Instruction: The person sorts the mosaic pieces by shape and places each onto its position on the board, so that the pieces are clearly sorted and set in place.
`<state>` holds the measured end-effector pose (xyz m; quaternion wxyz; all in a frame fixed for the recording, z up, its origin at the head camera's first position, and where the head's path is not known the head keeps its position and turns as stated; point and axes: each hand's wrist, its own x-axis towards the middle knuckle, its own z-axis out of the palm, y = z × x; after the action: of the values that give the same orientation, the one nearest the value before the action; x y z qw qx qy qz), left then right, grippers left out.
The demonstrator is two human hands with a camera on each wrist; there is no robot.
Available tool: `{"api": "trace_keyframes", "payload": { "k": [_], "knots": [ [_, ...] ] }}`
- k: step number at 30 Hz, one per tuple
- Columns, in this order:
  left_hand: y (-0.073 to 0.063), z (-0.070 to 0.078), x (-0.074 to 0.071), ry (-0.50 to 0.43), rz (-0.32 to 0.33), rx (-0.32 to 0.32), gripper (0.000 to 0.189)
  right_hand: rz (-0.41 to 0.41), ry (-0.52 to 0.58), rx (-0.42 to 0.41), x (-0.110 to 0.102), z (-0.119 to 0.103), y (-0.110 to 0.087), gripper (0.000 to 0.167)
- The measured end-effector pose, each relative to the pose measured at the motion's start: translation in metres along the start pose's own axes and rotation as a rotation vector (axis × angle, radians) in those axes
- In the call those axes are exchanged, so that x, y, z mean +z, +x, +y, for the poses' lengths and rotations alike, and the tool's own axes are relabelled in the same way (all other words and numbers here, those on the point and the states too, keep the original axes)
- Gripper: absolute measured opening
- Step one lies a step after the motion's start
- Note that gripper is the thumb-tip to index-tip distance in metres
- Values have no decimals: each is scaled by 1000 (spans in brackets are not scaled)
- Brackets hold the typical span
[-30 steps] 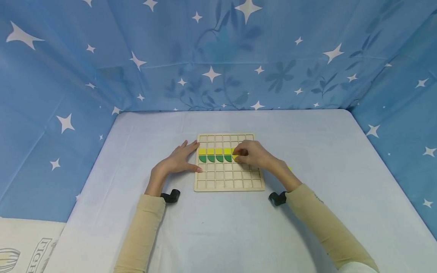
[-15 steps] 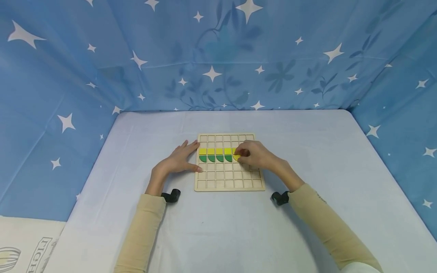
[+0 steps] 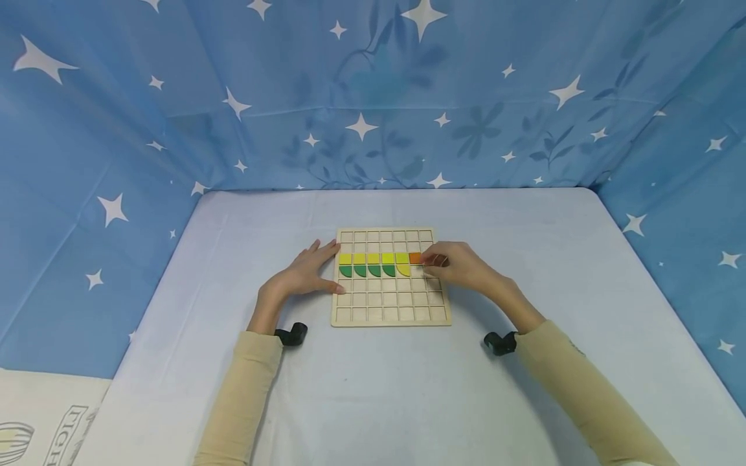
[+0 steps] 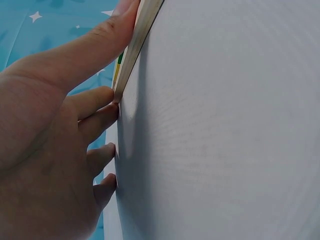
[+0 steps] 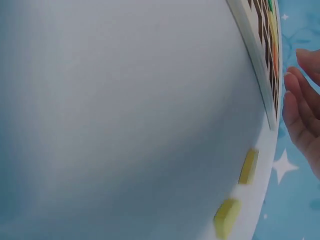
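Note:
A wooden grid board (image 3: 390,317) lies on the table. One row holds several yellow squares (image 3: 373,258) with an orange square (image 3: 415,258) at its right end. Below run several green quarter-circle tiles (image 3: 375,270) and a yellow quarter-circle tile (image 3: 403,269). My left hand (image 3: 304,270) rests at the board's left edge, thumb on the rim and fingers spread; the left wrist view shows the thumb (image 4: 95,47) along the edge. Beside the orange square, over the board's right side, is my right hand (image 3: 460,264). Its fingers are loosely bent, with nothing visible between them in the right wrist view.
Two yellow blocks (image 5: 227,218) lie on the table right of the board, hidden by my right arm in the head view. Blue star-patterned curtains (image 3: 373,97) stand behind and beside the white table (image 3: 373,401).
My right hand has moved right, off the yellow quarter-circle tile, uncovering it and the orange square. The left hand has stayed at the board's left edge.

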<state>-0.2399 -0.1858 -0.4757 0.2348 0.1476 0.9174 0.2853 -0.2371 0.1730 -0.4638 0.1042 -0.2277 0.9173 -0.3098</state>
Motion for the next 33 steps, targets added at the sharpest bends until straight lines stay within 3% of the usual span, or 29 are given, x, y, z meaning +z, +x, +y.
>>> {"api": "trace_keyframes", "payload": {
  "k": [22,28,33],
  "knots": [
    [-2,1,-1,17,8,29,108,46,21,106,-26,44,-62,20],
    [-1,2,0,14,11,19,109,68,-29,167,-33,52,-77,24],
    [-1,3,-1,18,11,21,109,32,-37,241,-35,57,-85,30]
  ]
}}
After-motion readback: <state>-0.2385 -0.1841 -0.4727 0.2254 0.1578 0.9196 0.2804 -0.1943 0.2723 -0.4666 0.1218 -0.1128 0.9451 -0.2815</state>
